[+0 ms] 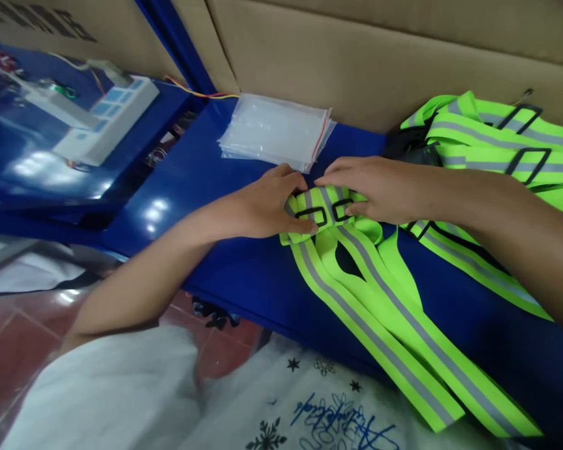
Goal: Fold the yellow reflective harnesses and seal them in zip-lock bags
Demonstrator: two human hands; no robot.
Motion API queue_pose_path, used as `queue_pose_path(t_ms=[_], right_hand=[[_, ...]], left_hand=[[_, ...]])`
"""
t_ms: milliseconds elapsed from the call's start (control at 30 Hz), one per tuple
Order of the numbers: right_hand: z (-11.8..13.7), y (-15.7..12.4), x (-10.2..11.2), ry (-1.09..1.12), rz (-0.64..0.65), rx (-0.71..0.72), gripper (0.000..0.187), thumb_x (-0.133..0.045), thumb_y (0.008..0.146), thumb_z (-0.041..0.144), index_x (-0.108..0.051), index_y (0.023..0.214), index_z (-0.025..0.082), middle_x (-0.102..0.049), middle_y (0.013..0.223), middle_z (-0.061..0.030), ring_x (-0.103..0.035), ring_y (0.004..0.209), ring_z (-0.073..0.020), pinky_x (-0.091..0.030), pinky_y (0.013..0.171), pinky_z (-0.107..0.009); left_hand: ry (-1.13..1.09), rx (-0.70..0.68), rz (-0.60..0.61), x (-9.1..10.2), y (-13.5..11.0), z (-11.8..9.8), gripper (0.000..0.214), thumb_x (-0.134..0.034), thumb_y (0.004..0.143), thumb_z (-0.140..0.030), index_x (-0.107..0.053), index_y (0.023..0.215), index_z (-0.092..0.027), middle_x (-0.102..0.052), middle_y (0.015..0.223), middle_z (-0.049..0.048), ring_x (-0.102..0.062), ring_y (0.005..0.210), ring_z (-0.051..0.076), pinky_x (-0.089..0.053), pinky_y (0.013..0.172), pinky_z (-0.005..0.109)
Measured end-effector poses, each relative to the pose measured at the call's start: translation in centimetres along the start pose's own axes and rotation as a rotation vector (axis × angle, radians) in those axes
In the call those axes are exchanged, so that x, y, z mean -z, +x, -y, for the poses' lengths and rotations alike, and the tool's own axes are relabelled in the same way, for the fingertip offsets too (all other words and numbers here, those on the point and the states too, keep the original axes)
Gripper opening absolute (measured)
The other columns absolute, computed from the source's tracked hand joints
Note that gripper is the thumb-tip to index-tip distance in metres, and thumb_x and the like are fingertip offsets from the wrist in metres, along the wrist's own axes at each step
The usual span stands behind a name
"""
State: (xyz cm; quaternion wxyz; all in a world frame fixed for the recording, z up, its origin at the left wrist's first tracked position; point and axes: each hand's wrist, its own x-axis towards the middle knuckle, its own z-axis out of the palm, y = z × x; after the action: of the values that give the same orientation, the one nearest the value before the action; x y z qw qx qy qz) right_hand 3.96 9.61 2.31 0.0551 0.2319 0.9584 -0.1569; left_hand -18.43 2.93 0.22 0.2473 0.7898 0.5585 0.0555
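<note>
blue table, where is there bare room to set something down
Bare blue table shows between the plastic bags, the left forearm and the table's left edge; a smaller patch lies between that forearm, the trailing green straps and the front edge. Crowded: where left hand and right hand grip the straps, and back right at the strap pile.

Matt cloth straps (406, 319) at four o'clock, smooth grey stripes (394, 361), plastic-looking black buckles (324, 216) at three, glossy clear plastic bags (274, 130) at twelve, shiny blue tabletop (258, 281) at seven, matt brown cardboard (356, 69) at one, white plastic power strip (117, 125) at ten.
</note>
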Motion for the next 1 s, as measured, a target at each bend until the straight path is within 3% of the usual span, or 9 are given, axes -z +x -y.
queue_pose_path(t_ms=[100, 233, 367, 467, 633, 700, 800, 900, 1000], right_hand=[[-0.3, -0.5, -0.3, 0.028, -0.079, 0.025, 0.06, -0.07, 0.082, 0.011, -0.059, 0.141, 0.015, -0.057, 0.14, -0.0152, -0.059, 0.126, -0.0348, -0.049, 0.106, -0.047], [-0.1, -1.8, -0.6, 0.023, -0.195, 0.057, 0.051, -0.067, 0.082, 0.011, -0.056, 0.131, 0.018, -0.057, 0.133, -0.0112, -0.061, 0.114, -0.0288, -0.051, 0.095, -0.04], [1.3, -3.2, -1.5, -0.081, -0.272, -0.019, 0.038, -0.051, 0.088, 0.005, -0.052, 0.123, 0.02, -0.055, 0.125, -0.0096, -0.06, 0.084, -0.0189, -0.044, 0.068, -0.03], [2.3, -3.9, -2.7, -0.188, -0.283, -0.045, 0.035, -0.041, 0.092, 0.002, -0.051, 0.121, 0.019, -0.055, 0.12, -0.0111, -0.058, 0.08, -0.019, -0.036, 0.061, -0.029], [2.9, -5.6, -4.3, -0.199, -0.243, -0.022, 0.038, -0.044, 0.089, -0.002, -0.053, 0.121, 0.017, -0.057, 0.124, -0.0138, -0.063, 0.101, -0.0252, -0.046, 0.072, -0.032], [2.9, -6.7, -4.4, -0.085, -0.196, -0.006, 0.037, -0.051, 0.087, 0.001, -0.055, 0.12, 0.017, -0.054, 0.135, -0.0153, -0.063, 0.114, -0.0279, -0.051, 0.081, -0.035], [2.7, -7.9, -3.8, 0.14, -0.128, 0.02, 0.019, -0.058, 0.092, 0.013, -0.06, 0.11, 0.019, -0.054, 0.139, -0.0132, -0.054, 0.135, -0.0312, -0.052, 0.096, -0.039], [2.2, -7.5, -2.5, 0.251, -0.09, 0.022, 0.013, -0.053, 0.098, 0.015, -0.065, 0.102, 0.02, -0.063, 0.126, -0.0097, -0.06, 0.126, -0.027, -0.05, 0.098, -0.039], [1.5, -6.5, -1.4, 0.24, -0.106, 0.005, 0.02, -0.059, 0.095, 0.012, -0.065, 0.113, 0.021, -0.067, 0.117, -0.0071, -0.066, 0.108, -0.0234, -0.051, 0.09, -0.036]], left_hand=[[-0.032, -0.001, -0.067, -0.2, -0.3, -0.5, 0.062, -0.075, 0.075, -0.056, -0.057, 0.123, -0.021, -0.052, 0.133, 0.0101, -0.058, 0.117, 0.029, -0.044, 0.103, 0.041], [0.08, -0.009, -0.155, -0.8, -1.2, -2.3, 0.05, -0.073, 0.084, -0.042, -0.053, 0.124, -0.019, -0.062, 0.121, 0.0095, -0.063, 0.108, 0.03, -0.044, 0.097, 0.045], [0.347, -0.135, -0.324, -2.7, -2.3, -4.0, 0.024, -0.059, 0.097, -0.025, -0.054, 0.119, -0.017, -0.065, 0.114, 0.0133, -0.063, 0.108, 0.034, -0.044, 0.092, 0.048], [0.467, -0.243, -0.355, -4.1, -2.9, -4.5, 0.021, -0.045, 0.103, -0.02, -0.053, 0.122, -0.018, -0.066, 0.116, 0.0151, -0.063, 0.104, 0.032, -0.046, 0.087, 0.047], [0.29, -0.391, -0.331, -4.5, -4.5, -5.5, 0.029, -0.048, 0.103, -0.02, -0.047, 0.132, -0.015, -0.063, 0.127, 0.0155, -0.064, 0.113, 0.03, -0.053, 0.093, 0.043], [0.1, -0.416, -0.233, -4.0, -5.1, -5.9, 0.035, -0.052, 0.103, -0.024, -0.045, 0.137, -0.018, -0.062, 0.131, 0.0124, -0.065, 0.115, 0.025, -0.055, 0.094, 0.037], [-0.107, -0.391, -0.101, -3.2, -5.3, -5.7, 0.035, -0.052, 0.104, -0.025, -0.045, 0.138, -0.024, -0.06, 0.135, 0.0087, -0.067, 0.113, 0.019, -0.056, 0.094, 0.031], [-0.143, -0.393, -0.083, -2.8, -4.6, -4.7, 0.029, -0.054, 0.1, -0.016, -0.052, 0.128, -0.025, -0.056, 0.134, 0.008, -0.064, 0.118, 0.018, -0.054, 0.101, 0.032], [-0.065, -0.366, -0.143, -2.7, -3.7, -3.9, 0.036, -0.068, 0.093, -0.021, -0.054, 0.126, -0.025, -0.05, 0.137, 0.01, -0.056, 0.129, 0.025, -0.05, 0.111, 0.044]])
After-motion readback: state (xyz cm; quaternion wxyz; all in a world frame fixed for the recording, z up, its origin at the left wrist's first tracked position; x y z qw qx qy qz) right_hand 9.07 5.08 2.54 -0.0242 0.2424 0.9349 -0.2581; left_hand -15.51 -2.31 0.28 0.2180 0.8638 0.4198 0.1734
